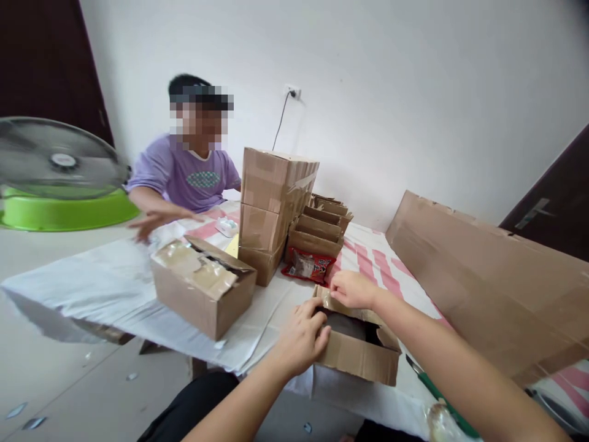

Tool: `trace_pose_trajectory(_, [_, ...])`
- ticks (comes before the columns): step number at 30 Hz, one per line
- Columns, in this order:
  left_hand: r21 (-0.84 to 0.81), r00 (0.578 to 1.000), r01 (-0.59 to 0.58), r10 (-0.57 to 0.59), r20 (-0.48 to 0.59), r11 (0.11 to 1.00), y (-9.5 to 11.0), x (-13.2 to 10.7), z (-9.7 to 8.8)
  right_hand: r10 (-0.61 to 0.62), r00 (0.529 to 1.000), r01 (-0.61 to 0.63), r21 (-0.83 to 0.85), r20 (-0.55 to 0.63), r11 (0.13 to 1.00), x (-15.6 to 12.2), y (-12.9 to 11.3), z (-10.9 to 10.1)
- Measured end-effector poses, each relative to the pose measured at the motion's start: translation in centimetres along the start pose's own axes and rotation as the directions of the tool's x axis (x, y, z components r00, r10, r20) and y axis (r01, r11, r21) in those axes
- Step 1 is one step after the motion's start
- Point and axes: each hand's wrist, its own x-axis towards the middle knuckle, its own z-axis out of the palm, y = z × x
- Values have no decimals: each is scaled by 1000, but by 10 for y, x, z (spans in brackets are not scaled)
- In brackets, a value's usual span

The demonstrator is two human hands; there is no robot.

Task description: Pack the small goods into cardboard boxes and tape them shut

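Observation:
In the head view, a small cardboard box (356,359) lies at the near table edge with its top partly open. Something dark grey (345,325) shows inside; its kind is unclear. My left hand (301,337) grips the box's left end, fingers curled over the edge. At the far side, my right hand (352,290) is closed, fingertips pinching the raised flap (327,298), which has shiny clear tape on it. A red snack packet (308,266) lies just beyond my hands. A green-handled tool (435,393) lies to the right, partly under my right forearm.
Another taped, torn-topped box (202,288) stands left. Stacked boxes (262,202) and a row of open boxes (317,230) stand behind. A co-worker in a purple shirt (197,178) sits across, one arm reaching out. A large cardboard sheet (483,276) leans right; a fan (59,159) is left.

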Motion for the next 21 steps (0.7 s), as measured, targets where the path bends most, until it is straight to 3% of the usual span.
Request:
trace_pose_trajectory(6, [0,1000,7,-7,6,1000,1,0,-1,88,992,-78,103,-89,992,1,-6,9])
trace_pose_trajectory(21, [-33,1000,-10,9,-20,999,2,2,-3,90,996,-89,-27,20,996,9,-20,14])
